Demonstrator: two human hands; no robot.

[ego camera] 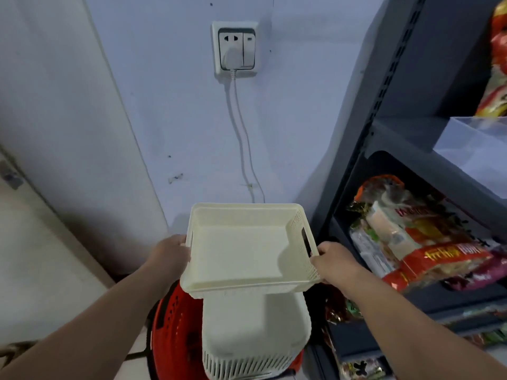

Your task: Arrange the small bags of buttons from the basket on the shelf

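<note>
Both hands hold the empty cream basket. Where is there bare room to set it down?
The flat top of the upturned white basket below the cream basket is bare. The pale floor left of the red basket looks free too. On the shelf, a grey strip left of the clear box is bare; the tier beneath is crowded with snack packs.

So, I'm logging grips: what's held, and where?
The cream basket: left hand grips its left rim, right hand grips its right rim.
</note>
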